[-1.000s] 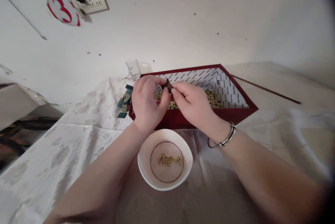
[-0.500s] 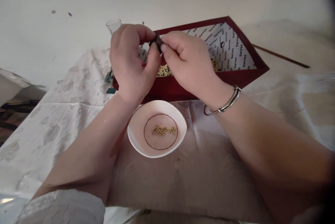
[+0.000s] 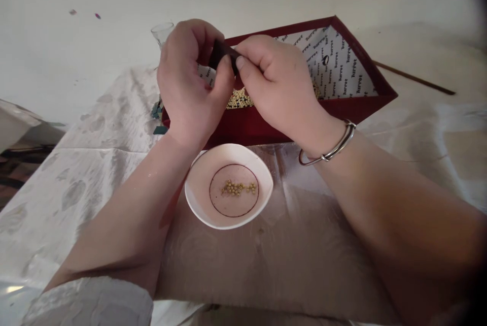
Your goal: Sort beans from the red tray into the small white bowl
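Observation:
Between my two hands, above the red box, is a small dark brown, flat piece like a folded scrap of sheet point(image 3: 220, 54). My left hand point(image 3: 192, 77) is closed, its thumb pressing the piece's lower edge. My right hand point(image 3: 276, 74) pinches the piece's right end between thumb and forefinger. Whether anything smaller sits inside the piece is hidden by the fingers. Beneath my hands stands the red box point(image 3: 258, 123), with a heap of small pale beads point(image 3: 239, 100) in it. A white bowl point(image 3: 196, 199) in front of it holds several similar yellowish beads point(image 3: 236, 188).
Behind my left hand stands a clear glass point(image 3: 162, 33). Small dark green pieces point(image 3: 158, 112) lie by the box's left corner. A thin brown stick point(image 3: 416, 78) extends right of the box. A ring-like dark item point(image 3: 325, 60) is on the box's printed lining. A patterned cloth point(image 3: 99, 133) covers the left side.
The dark piece has turned and shows a broader flat face between my fingers. My left hand's fingers have risen slightly. The bowl and its beads stay put.

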A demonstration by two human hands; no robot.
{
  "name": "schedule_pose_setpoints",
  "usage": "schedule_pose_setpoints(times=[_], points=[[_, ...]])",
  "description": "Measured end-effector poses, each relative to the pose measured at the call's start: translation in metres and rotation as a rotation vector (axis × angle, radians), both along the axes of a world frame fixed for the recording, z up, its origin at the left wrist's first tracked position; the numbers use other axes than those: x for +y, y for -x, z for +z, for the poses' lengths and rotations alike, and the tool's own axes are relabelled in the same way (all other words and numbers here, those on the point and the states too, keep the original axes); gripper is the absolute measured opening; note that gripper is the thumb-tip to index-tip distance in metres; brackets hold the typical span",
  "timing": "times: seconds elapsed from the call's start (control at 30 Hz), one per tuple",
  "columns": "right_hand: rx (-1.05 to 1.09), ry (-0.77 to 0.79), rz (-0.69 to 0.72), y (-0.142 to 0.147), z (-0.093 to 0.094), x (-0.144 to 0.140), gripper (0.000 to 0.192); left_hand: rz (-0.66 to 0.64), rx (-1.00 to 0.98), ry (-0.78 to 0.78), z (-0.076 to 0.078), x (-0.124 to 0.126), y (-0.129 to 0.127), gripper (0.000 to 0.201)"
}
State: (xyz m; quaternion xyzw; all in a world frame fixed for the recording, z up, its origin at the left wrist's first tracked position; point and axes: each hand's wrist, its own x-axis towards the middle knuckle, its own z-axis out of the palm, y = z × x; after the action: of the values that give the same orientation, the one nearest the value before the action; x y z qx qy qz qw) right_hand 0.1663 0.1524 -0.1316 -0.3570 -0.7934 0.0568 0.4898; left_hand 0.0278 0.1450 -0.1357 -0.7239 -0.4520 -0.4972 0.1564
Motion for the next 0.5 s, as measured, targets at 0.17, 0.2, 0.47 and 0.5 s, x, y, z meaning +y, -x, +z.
schedule_pose_setpoints(times=[0.17,0.2,0.47,0.5], points=[[0.053,0.004,0.012,-0.001,0.001,-0.001,0.019,-0.052,-0.004,0.042,0.001,0.001,0.001,0.013],[0.064,0.011,0.016,-0.001,0.001,-0.002,0.019,-0.065,-0.005,0.041,0.002,0.001,0.001,0.013],[0.249,0.103,0.002,0.001,0.001,-0.010,0.028,-0.045,-0.019,0.078,0.002,-0.002,0.002,0.006],[0.273,0.103,-0.010,0.002,0.001,-0.011,0.029,-0.043,-0.025,0.075,0.002,-0.002,0.002,0.006]])
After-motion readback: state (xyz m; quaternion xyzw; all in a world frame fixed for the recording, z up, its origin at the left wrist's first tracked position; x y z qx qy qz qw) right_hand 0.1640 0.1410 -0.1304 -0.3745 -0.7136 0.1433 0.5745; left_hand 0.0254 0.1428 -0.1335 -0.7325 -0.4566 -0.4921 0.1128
